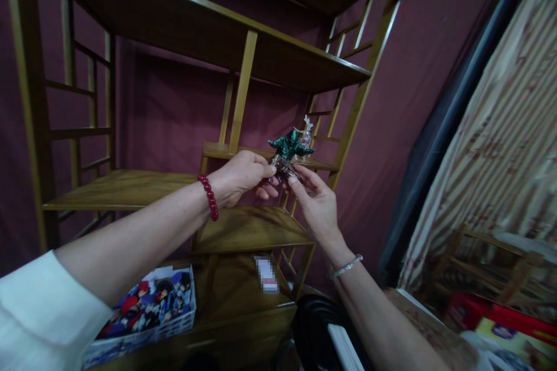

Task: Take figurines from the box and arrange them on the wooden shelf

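A tall wooden shelf unit (pixel 248 232) with boards at stepped heights and lattice sides stands against a dull purple wall (pixel 374 179). To the right hangs a pale striped curtain (pixel 500 145) edged by dark blue cloth (pixel 424 185), with a wooden chair or stool (pixel 520 278) by its lower part. The light is dim.

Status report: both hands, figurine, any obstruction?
Left hand and right hand both gripping green figurine. Figurine upright, in front of wooden shelves. Hands partly cover its lower end.
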`<state>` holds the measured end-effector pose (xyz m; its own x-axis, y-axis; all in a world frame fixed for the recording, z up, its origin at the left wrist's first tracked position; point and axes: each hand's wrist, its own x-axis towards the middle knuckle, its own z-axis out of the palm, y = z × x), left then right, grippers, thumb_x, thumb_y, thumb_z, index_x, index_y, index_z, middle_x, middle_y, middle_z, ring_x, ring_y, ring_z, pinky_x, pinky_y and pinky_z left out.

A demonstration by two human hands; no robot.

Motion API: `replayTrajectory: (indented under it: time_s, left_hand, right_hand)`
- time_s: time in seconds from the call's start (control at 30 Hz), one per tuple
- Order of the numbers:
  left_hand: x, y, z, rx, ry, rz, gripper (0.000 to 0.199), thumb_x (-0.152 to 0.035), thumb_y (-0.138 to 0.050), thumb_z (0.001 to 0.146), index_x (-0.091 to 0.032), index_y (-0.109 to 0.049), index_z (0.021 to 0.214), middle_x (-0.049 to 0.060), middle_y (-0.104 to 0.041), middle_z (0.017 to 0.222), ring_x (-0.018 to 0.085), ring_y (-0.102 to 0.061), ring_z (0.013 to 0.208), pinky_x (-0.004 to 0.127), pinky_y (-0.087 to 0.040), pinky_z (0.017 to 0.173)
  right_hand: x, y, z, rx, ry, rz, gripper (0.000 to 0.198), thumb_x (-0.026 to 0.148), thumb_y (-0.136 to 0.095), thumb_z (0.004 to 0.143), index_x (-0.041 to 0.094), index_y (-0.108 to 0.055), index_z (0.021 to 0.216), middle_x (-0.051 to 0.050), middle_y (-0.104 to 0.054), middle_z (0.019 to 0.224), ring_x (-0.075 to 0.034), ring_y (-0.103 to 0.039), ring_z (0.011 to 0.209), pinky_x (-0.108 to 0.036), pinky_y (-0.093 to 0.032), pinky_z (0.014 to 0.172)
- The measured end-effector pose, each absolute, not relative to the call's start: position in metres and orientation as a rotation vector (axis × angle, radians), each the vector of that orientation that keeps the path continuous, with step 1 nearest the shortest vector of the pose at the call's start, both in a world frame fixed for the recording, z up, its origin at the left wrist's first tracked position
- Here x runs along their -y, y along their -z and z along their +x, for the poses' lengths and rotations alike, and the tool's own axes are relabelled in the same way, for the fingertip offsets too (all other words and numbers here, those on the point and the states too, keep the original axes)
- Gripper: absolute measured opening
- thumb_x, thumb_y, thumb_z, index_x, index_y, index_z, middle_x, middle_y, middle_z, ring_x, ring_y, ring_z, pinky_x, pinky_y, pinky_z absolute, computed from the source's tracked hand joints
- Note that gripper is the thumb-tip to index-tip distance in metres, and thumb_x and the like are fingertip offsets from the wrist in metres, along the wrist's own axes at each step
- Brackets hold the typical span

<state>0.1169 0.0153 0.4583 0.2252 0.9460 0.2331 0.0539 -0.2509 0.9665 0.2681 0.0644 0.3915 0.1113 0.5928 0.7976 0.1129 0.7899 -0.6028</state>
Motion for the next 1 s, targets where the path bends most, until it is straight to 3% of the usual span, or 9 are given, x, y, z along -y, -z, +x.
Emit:
replayTrajectory:
  time_s: [0.43, 0.8, 1.0]
  left_hand:
    - [-0.043, -0.464, 0.125, -1.013, -1.320, 1.549, 0.019, -0.002, -0.046, 0.080, -0.011, -0.046, 0.063, -0.001, -0.050, 0.054, 0.007, -0.056, 0.047, 0.018, -0.044, 0.046]
    - [-0.058, -0.474, 0.128, -1.183, -1.438, 1.651, 0.012, -0.005, -0.051, 0.078, -0.011, -0.050, 0.067, -0.001, -0.052, 0.056, 0.003, -0.046, 0.036, 0.016, -0.024, 0.034]
    - [-0.069, -0.479, 0.130, -1.247, -1.535, 1.681, 0.008, -0.006, -0.055, 0.073, -0.011, -0.055, 0.079, 0.001, -0.058, 0.066, 0.003, -0.047, 0.036, 0.016, -0.028, 0.036]
  right_hand:
    - [-0.097, -0.409, 0.273, 1.358, -0.437, -0.560, 0.038, 0.038, -0.071, 0.061, 0.019, -0.051, 0.087, -0.001, -0.062, 0.081, -0.012, -0.061, 0.070, -0.031, -0.051, 0.075]
    - [-0.115, -0.427, 0.270, 1.346, -0.530, -0.523, 0.038, 0.040, -0.071, 0.061, 0.018, -0.051, 0.084, 0.001, -0.061, 0.070, -0.011, -0.061, 0.063, -0.029, -0.052, 0.068]
    - [-0.126, -0.435, 0.270, 1.343, -0.565, -0.526, 0.042, 0.043, -0.073, 0.056, 0.018, -0.051, 0.081, 0.002, -0.062, 0.068, -0.012, -0.062, 0.062, -0.029, -0.053, 0.067]
